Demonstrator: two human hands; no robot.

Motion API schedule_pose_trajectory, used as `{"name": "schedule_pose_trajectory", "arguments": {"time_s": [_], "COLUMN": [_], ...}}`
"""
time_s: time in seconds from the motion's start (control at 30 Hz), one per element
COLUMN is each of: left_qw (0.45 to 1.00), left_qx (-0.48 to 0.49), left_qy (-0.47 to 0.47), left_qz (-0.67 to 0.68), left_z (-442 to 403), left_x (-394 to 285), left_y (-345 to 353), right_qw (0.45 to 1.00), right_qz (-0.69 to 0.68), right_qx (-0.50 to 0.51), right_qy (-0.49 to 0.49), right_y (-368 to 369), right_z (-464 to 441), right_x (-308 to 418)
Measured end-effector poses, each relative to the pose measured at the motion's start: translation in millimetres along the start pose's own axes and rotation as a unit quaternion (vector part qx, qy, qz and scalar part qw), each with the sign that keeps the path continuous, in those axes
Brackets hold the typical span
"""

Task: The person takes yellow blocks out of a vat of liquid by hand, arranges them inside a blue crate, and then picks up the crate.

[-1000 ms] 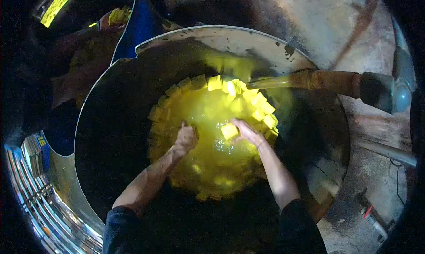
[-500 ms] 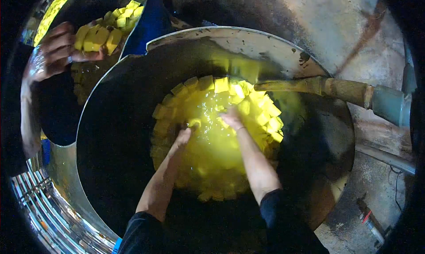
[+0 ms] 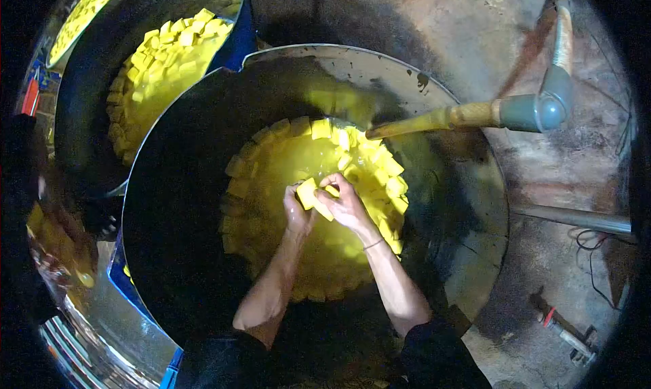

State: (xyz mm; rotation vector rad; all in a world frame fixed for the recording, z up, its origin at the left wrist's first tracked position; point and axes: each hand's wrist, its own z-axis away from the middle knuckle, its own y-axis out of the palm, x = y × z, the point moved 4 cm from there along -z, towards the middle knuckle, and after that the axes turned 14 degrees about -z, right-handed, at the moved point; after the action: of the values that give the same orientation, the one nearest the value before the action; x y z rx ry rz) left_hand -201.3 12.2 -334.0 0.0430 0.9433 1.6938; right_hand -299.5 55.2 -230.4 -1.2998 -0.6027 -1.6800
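My left hand (image 3: 298, 211) is closed around yellow tofu blocks (image 3: 307, 193), held up in the middle of the large round drum (image 3: 178, 236). My right hand (image 3: 347, 205) meets it from the right, fingers bent around another yellow block (image 3: 332, 191). The fingers partly hide the blocks, so how many each hand holds is unclear. Beneath both hands is cloudy yellow liquid (image 3: 271, 186). Stacked yellow blocks (image 3: 390, 165) ring its edge, brightest on the right and dim on the left.
A pipe (image 3: 468, 114) with a grey elbow reaches over the drum's right rim. At upper left stands a second drum (image 3: 81, 104) holding more yellow blocks (image 3: 183, 33). Another person's blurred hand (image 3: 61, 233) is at far left. A metal pipe (image 3: 576, 217) lies on the right floor.
My hands have come together and risen from the liquid with yellow tofu blocks. The other person's hand, earlier holding several blocks over the second drum, has moved down and away. The view has shifted.
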Motion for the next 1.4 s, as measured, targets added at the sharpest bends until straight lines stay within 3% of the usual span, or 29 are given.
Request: {"name": "schedule_pose_trajectory", "arguments": {"time_s": [0.07,0.1,0.13,0.17,0.23,0.27,0.3,0.37,0.4,0.43,0.5,0.53,0.63,0.7,0.77,0.9,1.0,1.07,1.1,1.13,1.2,1.23,1.3,1.33,1.4], "left_qw": [1.0,0.999,0.974,0.997,0.988,0.981,0.977,0.975,0.968,0.976,0.976,0.967,0.954,0.955,0.893,0.879,0.874,0.87,0.863,0.865,0.86,0.871,0.864,0.889,0.91], "left_qx": [0.002,0.009,0.192,0.032,0.0,0.048,0.104,0.093,0.114,0.122,0.137,0.194,0.193,0.154,0.277,0.243,0.205,0.175,0.163,0.107,0.16,0.129,0.164,0.113,0.071], "left_qy": [-0.018,-0.047,-0.012,-0.022,-0.06,-0.072,-0.063,-0.044,-0.036,-0.006,0.048,0.127,0.194,0.148,0.241,0.272,0.323,0.349,0.362,0.431,0.37,0.352,0.351,0.341,0.304], "left_qz": [-0.014,-0.001,0.116,0.062,0.144,0.176,0.173,0.196,0.222,0.18,0.162,0.106,0.124,0.204,0.259,0.306,0.301,0.303,0.312,0.233,0.313,0.317,0.321,0.284,0.275], "left_z": [19,25,26,29,64,52,49,58,61,69,88,76,129,183,205,285,321,334,340,346,352,346,337,340,352], "left_x": [-5,-1,-10,5,-16,-9,-11,-41,-61,-83,-130,-144,-214,-245,-269,-296,-303,-296,-290,-282,-266,-255,-235,-223,-200], "left_y": [21,26,34,31,58,49,41,47,56,67,96,102,136,136,122,57,-6,-49,-67,-84,-108,-124,-146,-157,-174], "right_qw": [0.998,0.978,0.982,0.982,0.998,0.988,0.971,0.994,0.992,0.964,0.882,0.859,0.851,0.838,0.837,0.889,0.897,0.889,0.899,0.905,0.909,0.905,0.871,0.841,0.835], "right_qz": [-0.014,0.198,0.154,0.108,0.022,-0.108,-0.214,-0.057,0.084,0.226,0.439,0.475,0.469,0.466,0.438,0.187,0.012,-0.101,-0.068,-0.035,-0.028,-0.019,0.108,0.179,0.229], "right_qx": [0.03,-0.009,-0.034,-0.057,0.062,0.085,-0.01,-0.043,0.036,0.114,0.167,0.18,0.223,0.274,0.323,0.393,0.376,0.42,0.422,0.423,0.412,0.412,0.444,0.435,0.408], "right_qy": [-0.049,-0.064,-0.103,-0.142,0.0,0.063,0.107,0.083,0.088,0.087,-0.037,-0.061,-0.076,-0.076,-0.054,0.14,0.233,0.15,0.093,0.037,-0.057,-0.105,-0.18,-0.267,-0.29], "right_y": [6,8,12,15,16,13,2,-22,-21,-13,11,22,39,38,34,40,90,120,136,154,196,214,250,276,307], "right_z": [12,17,18,18,10,11,2,16,24,35,78,84,87,88,81,86,125,150,168,188,235,251,277,294,301], "right_x": [23,44,43,40,16,18,-15,-14,-45,-88,-125,-157,-200,-204,-196,-105,37,103,142,180,238,253,264,277,255]}}
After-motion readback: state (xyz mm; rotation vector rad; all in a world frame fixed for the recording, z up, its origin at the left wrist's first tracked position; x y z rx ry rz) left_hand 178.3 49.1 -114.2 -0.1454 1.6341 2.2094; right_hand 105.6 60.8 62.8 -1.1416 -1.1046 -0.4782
